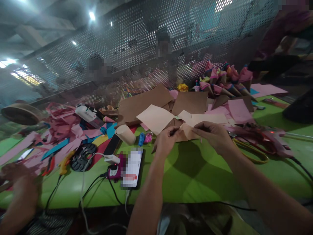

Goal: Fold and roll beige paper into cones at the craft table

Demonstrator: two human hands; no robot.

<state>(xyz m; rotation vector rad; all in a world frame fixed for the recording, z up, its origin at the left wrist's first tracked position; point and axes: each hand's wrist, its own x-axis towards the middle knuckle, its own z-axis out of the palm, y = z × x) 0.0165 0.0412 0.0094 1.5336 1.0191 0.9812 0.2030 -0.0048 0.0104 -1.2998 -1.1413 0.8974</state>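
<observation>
Between my two hands is a small piece of light peach paper [187, 132], which looks folded or bent. My left hand [168, 138] pinches its left side, and my right hand [211, 133] grips its right edge between thumb and fingers. Just beyond lie a larger peach sheet [156, 116] and brown cardboard sheets [190, 101]. A rolled peach paper tube [125, 134] rests left of my left hand, near a blue wrapped piece [141, 139] and a pink one [148, 137]. To the right of my right hand sit scissors with yellow handles [251, 155].
A phone [132, 168] on a cable lies beside a purple power adapter [116, 168]. Pink paper scraps [63, 120] heap at left, near a yellow glue gun [66, 163]. A pink glue gun [278, 142] lies right. Another person's hand [18, 176] is at far left. Paper cones [227, 85] stand behind.
</observation>
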